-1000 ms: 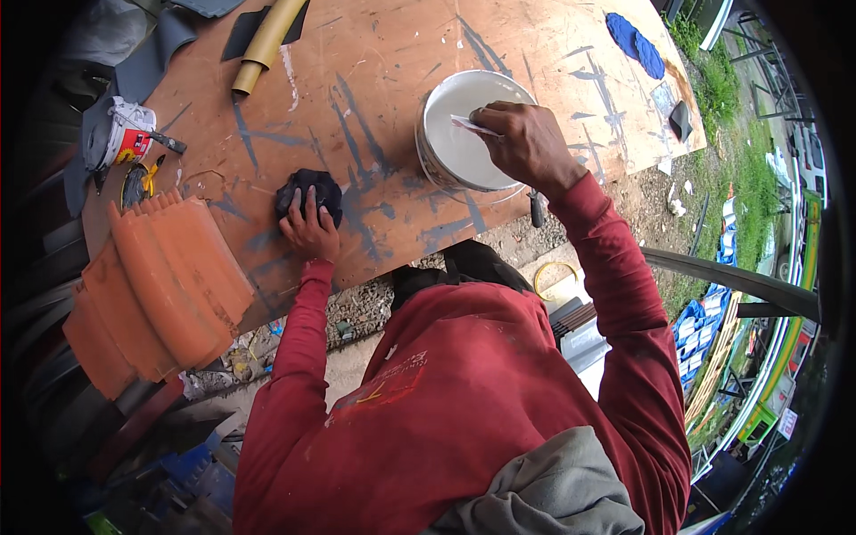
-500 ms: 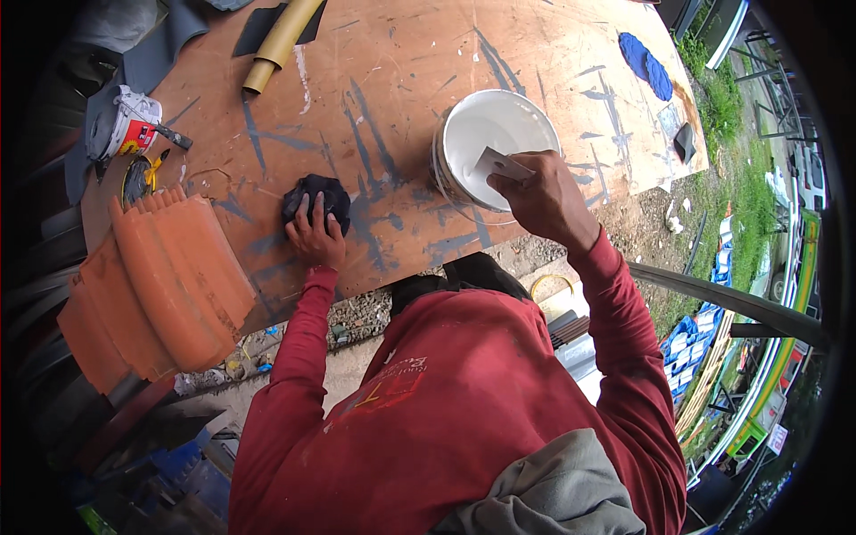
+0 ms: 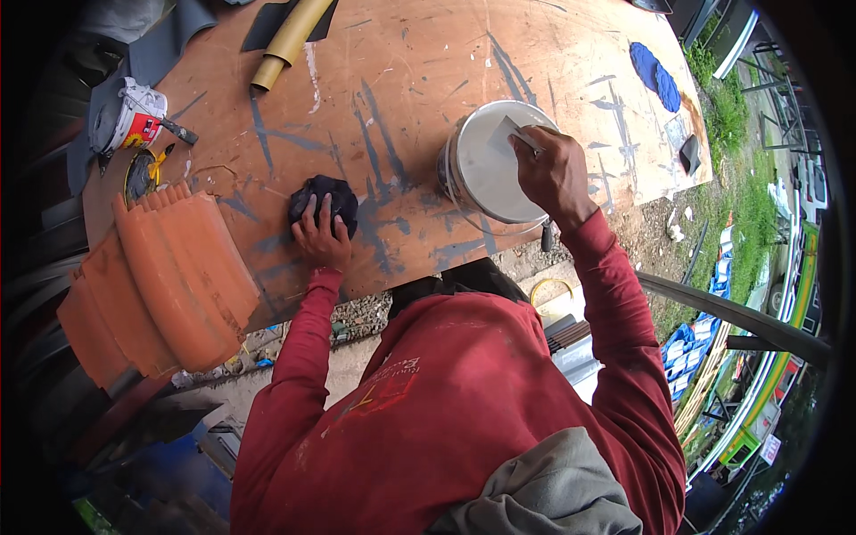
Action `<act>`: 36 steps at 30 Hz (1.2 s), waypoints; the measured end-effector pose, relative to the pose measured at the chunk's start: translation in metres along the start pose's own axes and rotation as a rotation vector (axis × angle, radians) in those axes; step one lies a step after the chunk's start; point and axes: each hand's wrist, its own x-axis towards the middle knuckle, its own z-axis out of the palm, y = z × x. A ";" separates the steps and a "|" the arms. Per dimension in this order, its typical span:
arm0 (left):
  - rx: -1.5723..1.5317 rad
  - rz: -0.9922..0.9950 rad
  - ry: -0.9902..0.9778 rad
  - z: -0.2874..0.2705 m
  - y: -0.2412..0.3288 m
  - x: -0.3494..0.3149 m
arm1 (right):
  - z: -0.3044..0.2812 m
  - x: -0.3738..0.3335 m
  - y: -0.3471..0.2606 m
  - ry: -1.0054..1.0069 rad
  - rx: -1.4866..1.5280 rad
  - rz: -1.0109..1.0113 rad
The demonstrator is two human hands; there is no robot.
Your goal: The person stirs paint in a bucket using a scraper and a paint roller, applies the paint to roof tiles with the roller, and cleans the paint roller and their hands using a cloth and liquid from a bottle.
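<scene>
My right hand is closed round a putty knife, its flat metal blade over the mouth of a white bucket. Pale, whitish material coats or fills the inside of the bucket; its depth cannot be told. The bucket's wire handle hangs down on the near side with a dark grip. On the wooden table, my left hand rests with fingers spread over a crumpled black bundle, perhaps cloth or plastic.
Orange roof tiles are stacked at the table's left edge. Behind them stand a small paint tub and a brush-like tool. A brown roll lies at the far side, blue cloth pieces at the far right.
My right hand has turned and carried the putty knife up toward the far part of the bucket's mouth. The bucket's handle grip has come into sight. My left hand stays on the black bundle.
</scene>
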 end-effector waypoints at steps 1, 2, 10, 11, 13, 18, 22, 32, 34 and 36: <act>0.002 -0.001 -0.003 -0.001 0.001 0.000 | 0.002 0.000 0.000 0.048 0.007 0.028; -0.002 -0.007 -0.005 -0.001 0.003 0.001 | 0.003 0.000 -0.001 0.046 0.009 0.030; 0.015 -0.006 -0.004 0.001 0.002 -0.001 | -0.002 0.003 0.000 0.100 0.125 0.120; 0.014 -0.021 -0.021 0.000 0.003 0.000 | -0.001 0.000 -0.002 0.073 0.153 0.200; 0.011 -0.032 -0.041 -0.001 0.005 0.000 | -0.001 -0.005 -0.005 0.073 0.162 0.281; 0.013 -0.028 -0.034 -0.001 0.003 0.000 | -0.002 -0.020 -0.020 0.037 0.228 0.346; -0.024 -0.026 -0.005 0.000 0.003 0.000 | 0.002 -0.030 -0.041 0.029 0.201 0.257; -0.005 -0.015 -0.021 -0.001 -0.001 -0.001 | -0.004 -0.041 -0.038 -0.002 0.217 0.332; -0.003 -0.019 -0.024 0.000 -0.001 -0.002 | -0.007 -0.038 -0.036 0.115 0.219 0.393; -0.011 -0.014 -0.014 0.000 -0.003 -0.003 | -0.011 -0.026 -0.041 0.235 0.190 0.352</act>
